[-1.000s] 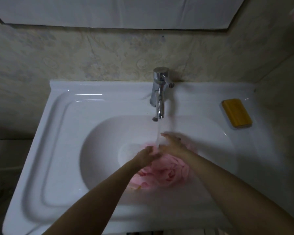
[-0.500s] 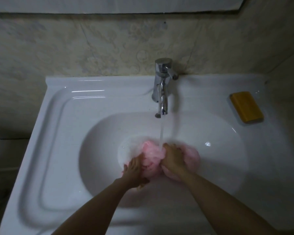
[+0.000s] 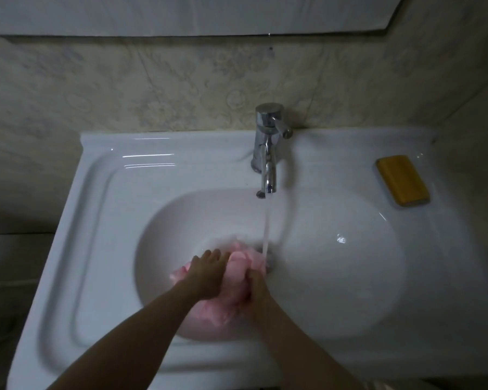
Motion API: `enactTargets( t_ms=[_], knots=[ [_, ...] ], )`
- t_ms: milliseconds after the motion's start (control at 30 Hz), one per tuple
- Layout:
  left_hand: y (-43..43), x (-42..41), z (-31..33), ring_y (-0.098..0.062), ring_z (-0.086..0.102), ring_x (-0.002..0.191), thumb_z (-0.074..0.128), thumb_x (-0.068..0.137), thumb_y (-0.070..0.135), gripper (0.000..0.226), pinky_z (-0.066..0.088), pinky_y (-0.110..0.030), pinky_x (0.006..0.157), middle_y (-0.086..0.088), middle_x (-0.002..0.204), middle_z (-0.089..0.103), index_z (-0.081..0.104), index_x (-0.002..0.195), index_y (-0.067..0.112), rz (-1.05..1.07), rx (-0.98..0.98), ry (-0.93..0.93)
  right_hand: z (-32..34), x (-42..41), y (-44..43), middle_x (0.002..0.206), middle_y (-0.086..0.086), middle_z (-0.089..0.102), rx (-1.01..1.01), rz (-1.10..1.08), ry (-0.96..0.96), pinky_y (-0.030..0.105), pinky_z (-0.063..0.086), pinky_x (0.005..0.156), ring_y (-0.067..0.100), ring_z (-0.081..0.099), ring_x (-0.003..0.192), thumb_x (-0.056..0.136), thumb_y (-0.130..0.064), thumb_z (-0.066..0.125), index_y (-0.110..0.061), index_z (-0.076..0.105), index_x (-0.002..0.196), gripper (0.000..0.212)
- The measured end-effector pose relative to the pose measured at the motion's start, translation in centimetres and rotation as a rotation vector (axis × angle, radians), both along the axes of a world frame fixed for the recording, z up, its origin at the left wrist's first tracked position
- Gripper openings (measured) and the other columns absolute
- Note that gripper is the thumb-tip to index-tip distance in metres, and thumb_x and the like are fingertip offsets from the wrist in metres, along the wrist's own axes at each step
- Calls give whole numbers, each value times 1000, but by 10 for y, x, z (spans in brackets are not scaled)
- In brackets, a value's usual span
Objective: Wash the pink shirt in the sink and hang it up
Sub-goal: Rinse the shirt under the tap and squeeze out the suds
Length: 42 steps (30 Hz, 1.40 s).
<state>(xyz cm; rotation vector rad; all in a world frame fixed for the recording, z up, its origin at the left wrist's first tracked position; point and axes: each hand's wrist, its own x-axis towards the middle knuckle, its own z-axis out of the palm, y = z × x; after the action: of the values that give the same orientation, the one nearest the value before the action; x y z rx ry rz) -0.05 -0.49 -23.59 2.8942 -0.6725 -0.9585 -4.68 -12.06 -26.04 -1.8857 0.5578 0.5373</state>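
Rubbing the pink shirt (image 3: 238, 267) in the sink (image 3: 96, 220), I have just slid my left hand (image 3: 209, 274) forward over the bundle, so the washing is still going on. Its fingers lie flat and press down. My right hand (image 3: 255, 294) squeezes the shirt, lower middle of the frame, under the running water (image 3: 266, 229).
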Motion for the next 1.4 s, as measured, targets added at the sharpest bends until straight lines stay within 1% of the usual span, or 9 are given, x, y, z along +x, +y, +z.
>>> enactTargets(
  t_ms=[67, 133, 233, 433, 567, 667, 800, 967, 1400],
  knots=[
    [-3, -10, -2, -27, 39, 121, 55, 88, 26, 64, 37, -41, 98, -8, 133, 39, 25, 143, 18, -61, 95, -27, 3, 10, -8, 91, -1, 55, -266, 156, 48, 28, 43, 75, 21, 57, 91, 98, -34, 28, -23, 49, 86, 27],
    [-6, -18, -5, -27, 38, 122, 54, 88, 32, 63, 35, -42, 100, -9, 134, 39, 26, 143, 20, -64, 126, -50, 13, 11, -13, 123, 7, 49, -379, 127, 125, 31, 40, 92, 27, 48, 121, 93, -37, 45, -17, 49, 116, 31],
    [-5, -22, -9, -30, 30, 130, 52, 90, 35, 68, 30, -48, 105, -10, 146, 27, 17, 148, 24, -97, 156, -17, 33, 8, -9, 149, 8, 30, -192, 206, 8, 35, 29, 111, 28, 29, 139, 86, -29, 49, -22, 33, 143, 60],
    [23, -38, -12, -30, -13, 145, 37, 99, 33, 70, 6, -60, 114, -4, 156, -23, -9, 151, 25, 8, 98, 204, 19, 2, 15, 158, 1, -18, -226, 596, 182, 55, 4, 115, 36, -7, 145, 78, -78, 41, -49, 7, 146, 82],
    [29, -38, -7, -27, -4, 147, 47, 90, 20, 77, 9, -56, 115, 1, 159, -13, 2, 151, 34, 72, 5, 269, 13, -14, 11, 160, -7, -7, -242, 588, 175, 55, 8, 114, 30, -3, 147, 79, -82, 24, -49, 3, 146, 78],
    [28, -43, 1, -26, 4, 147, 52, 79, 16, 89, 10, -49, 117, -2, 159, -3, 0, 151, 22, 135, -144, 337, 14, -19, 8, 160, -4, 0, -269, 599, 208, 53, 9, 115, 29, 3, 146, 58, -95, 13, -50, -5, 145, 99],
    [30, -52, 2, -28, 3, 147, 50, 83, 5, 92, 7, -45, 118, -11, 158, -11, -15, 149, 7, 209, -136, 310, 28, -18, 6, 159, -3, 1, -325, 636, 246, 53, 14, 112, 35, 9, 143, 84, -73, 36, -48, 1, 146, 76],
    [23, -55, 3, -30, -4, 146, 42, 91, 10, 80, 4, -53, 115, -8, 158, -10, -13, 149, 9, 89, -3, 288, 25, -17, 4, 152, 11, 26, -401, 613, 204, 46, 29, 108, 35, 31, 135, 87, -63, 46, -33, 21, 147, 72],
    [19, -51, -22, -29, 4, 145, 42, 95, 17, 71, 13, -52, 115, -9, 158, -1, -1, 150, 7, -29, 79, 113, 18, -8, 6, 141, 8, 49, -476, 670, -20, 33, 39, 97, 27, 50, 123, 103, -29, 30, -22, 51, 132, 37]
  ],
)
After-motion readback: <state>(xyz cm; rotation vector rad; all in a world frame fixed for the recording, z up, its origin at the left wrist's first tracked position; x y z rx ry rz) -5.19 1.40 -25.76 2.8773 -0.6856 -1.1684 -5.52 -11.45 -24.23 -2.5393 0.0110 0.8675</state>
